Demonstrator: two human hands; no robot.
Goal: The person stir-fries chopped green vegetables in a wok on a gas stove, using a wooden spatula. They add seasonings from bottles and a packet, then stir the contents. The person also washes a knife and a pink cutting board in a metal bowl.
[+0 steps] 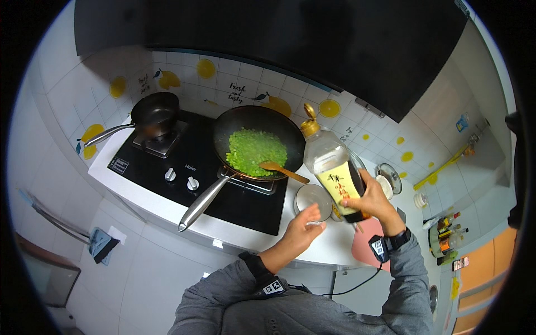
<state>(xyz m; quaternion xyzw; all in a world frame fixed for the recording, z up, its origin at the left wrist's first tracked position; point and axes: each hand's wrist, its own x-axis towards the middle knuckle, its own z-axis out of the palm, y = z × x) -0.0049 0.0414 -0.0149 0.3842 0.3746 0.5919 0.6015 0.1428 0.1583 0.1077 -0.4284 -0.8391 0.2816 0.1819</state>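
My right hand (pixel 374 203) grips a clear plastic sauce bottle (pixel 331 153) by its lower part. The bottle tilts to the left, its gold flip cap is up, and dark liquid lies along its lower side. Its yellow label bears writing. My left hand (pixel 299 234) holds nothing, thumb apart from the bent fingers, just in front of a bowl (pixel 310 201) on the counter. Left of the bottle, a dark wok (pixel 268 115) sits on the right burner with chopped green vegetables (pixel 251 148) in it. A wooden spatula (pixel 289 171) rests in the wok, handle over the rim.
A second dark pan (pixel 155 111) stands on the left burner of the black gas hob (pixel 234 209). The wok's steel handle (pixel 205 203) juts over the front edge. At right lie a pink mat (pixel 368 247), a glass lid (pixel 389 176) and a rack of bottles (pixel 448 234). A range hood (pixel 272 25) hangs above.
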